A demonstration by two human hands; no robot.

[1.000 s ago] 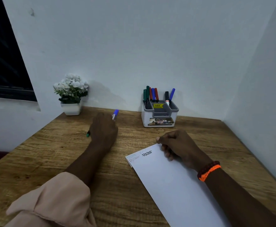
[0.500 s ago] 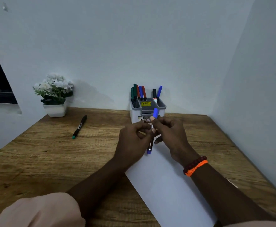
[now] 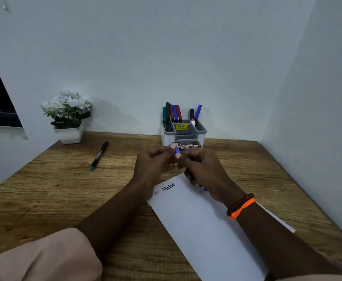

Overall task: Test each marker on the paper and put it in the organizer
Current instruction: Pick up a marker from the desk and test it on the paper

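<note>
One potted white-flower plant [image 3: 67,116] stands far left on the worktop [image 3: 44,191], with a green-tipped black marker [image 3: 99,155] lying near it. At centre, the left hand [image 3: 151,164] pinches the blue cap [image 3: 176,152] in its fingers; the right hand [image 3: 204,171] grips the blue marker [image 3: 204,188] above the paper [image 3: 202,230]. Beyond them, the organizer [image 3: 183,134] holds several markers against the wall.

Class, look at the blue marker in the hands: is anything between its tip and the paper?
Yes. The blue cap sits at the marker's far end, pinched by the left hand; the right hand grips the barrel above the paper.
</note>
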